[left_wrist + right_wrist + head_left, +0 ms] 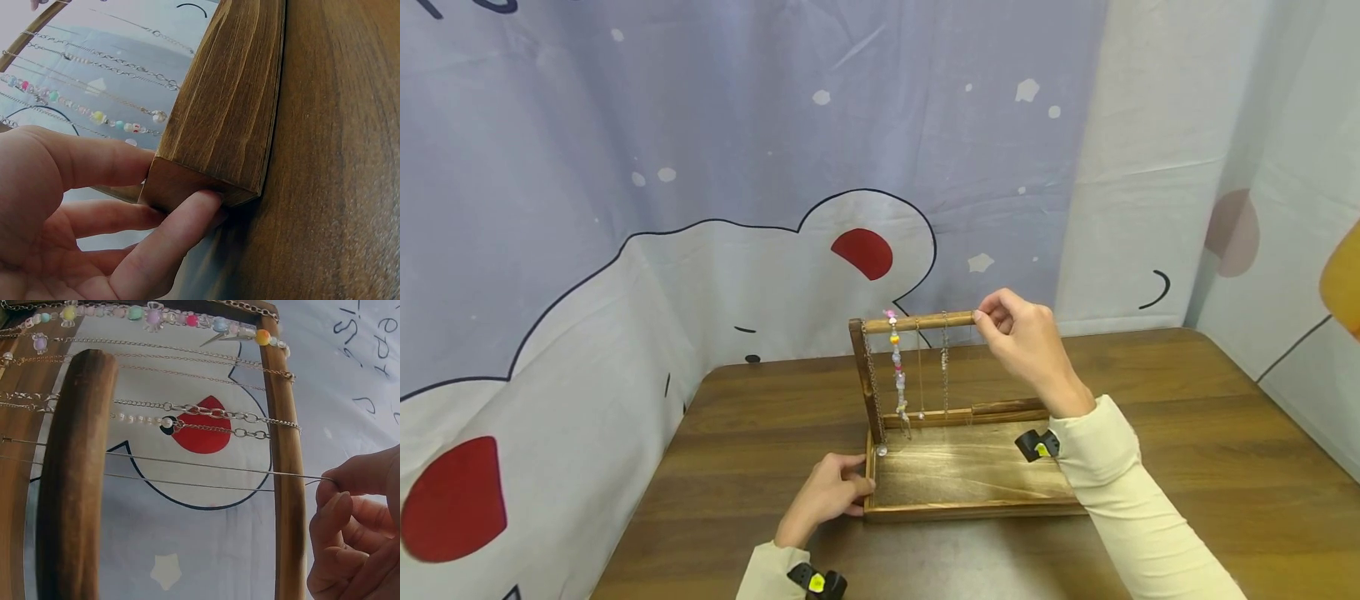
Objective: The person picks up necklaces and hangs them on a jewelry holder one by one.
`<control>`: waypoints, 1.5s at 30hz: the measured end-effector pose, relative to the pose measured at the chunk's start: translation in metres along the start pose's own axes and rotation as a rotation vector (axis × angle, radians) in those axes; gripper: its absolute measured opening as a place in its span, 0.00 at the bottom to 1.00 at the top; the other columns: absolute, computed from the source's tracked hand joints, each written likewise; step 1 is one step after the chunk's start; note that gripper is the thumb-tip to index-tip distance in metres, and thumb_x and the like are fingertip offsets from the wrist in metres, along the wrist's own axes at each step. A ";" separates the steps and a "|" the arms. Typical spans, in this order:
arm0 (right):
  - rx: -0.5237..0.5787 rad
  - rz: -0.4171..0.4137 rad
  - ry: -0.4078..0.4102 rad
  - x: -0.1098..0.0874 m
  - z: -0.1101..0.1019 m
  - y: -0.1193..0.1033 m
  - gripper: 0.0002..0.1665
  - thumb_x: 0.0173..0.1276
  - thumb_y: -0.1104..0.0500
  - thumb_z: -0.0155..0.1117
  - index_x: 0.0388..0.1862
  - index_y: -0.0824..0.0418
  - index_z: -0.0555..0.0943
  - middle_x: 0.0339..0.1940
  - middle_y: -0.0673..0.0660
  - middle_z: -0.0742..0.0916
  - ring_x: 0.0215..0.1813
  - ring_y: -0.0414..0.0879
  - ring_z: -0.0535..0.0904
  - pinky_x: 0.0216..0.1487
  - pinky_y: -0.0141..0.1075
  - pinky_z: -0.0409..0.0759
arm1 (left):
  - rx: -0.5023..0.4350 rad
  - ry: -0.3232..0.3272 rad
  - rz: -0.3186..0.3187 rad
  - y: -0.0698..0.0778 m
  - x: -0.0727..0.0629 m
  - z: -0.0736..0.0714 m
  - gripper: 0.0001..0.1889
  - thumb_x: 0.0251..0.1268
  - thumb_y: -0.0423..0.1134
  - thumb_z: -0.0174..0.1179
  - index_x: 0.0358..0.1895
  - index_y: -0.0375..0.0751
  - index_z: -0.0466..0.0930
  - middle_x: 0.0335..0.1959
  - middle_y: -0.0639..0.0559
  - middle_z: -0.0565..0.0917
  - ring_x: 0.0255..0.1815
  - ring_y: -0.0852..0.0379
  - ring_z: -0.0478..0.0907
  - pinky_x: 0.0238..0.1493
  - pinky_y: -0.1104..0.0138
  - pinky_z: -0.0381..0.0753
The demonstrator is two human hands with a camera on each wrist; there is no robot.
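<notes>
A wooden jewelry stand (970, 509) with a tray base and a raised bar (925, 322) stands on the table. My left hand (827, 493) grips the tray's left end; in the left wrist view its fingertips press the wooden end face. At the bar's right end, my right hand (1018, 342) pinches a thin chain necklace (219, 465) between thumb and fingertips. That chain passes over the bar in the right wrist view. Farther left on the bar hang a colorful beaded necklace (898, 367), a fine chain with a small pendant (921, 416) and a chain with pearls (140, 419).
The brown wooden table (745, 442) extends around the stand. Behind it hangs a printed curtain (760, 125) with white shapes and red patches. A dark upright (868, 383) supports the bar's left end, where another chain with a round pendant (882, 451) hangs.
</notes>
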State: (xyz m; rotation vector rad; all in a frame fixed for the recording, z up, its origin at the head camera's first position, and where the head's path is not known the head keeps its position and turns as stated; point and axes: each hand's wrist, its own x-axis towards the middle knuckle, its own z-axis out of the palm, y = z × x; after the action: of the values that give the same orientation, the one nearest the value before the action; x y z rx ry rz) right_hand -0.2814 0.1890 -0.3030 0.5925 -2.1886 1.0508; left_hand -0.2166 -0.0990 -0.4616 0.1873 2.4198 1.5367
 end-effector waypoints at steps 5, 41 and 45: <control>-0.012 0.002 0.006 -0.003 0.000 0.001 0.02 0.60 0.63 0.61 0.29 0.61 0.79 0.19 0.50 0.80 0.19 0.40 0.72 0.20 0.28 0.71 | -0.012 -0.001 0.000 0.001 0.001 0.000 0.29 0.56 0.32 0.59 0.61 0.22 0.65 0.33 0.40 0.84 0.29 0.53 0.81 0.24 0.64 0.84; -0.110 0.110 0.102 -0.110 -0.079 0.064 0.03 0.60 0.65 0.62 0.33 0.58 0.79 0.25 0.48 0.80 0.25 0.32 0.73 0.24 0.18 0.71 | 0.089 0.032 0.064 -0.001 -0.023 -0.012 0.35 0.67 0.52 0.49 0.62 0.21 0.61 0.39 0.35 0.81 0.25 0.52 0.81 0.21 0.66 0.83; -0.200 0.102 0.060 -0.126 -0.095 0.082 0.05 0.61 0.64 0.62 0.37 0.59 0.79 0.29 0.48 0.82 0.31 0.28 0.72 0.30 0.16 0.71 | 0.268 0.141 0.112 0.002 -0.037 -0.024 0.35 0.68 0.56 0.44 0.63 0.26 0.61 0.47 0.34 0.77 0.31 0.51 0.79 0.31 0.63 0.84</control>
State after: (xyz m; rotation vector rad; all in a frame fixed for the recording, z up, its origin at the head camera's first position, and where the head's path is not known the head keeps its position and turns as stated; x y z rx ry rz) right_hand -0.2115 0.3279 -0.3890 0.3585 -2.2557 0.8747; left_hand -0.1888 -0.1286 -0.4448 0.2795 2.7670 1.3020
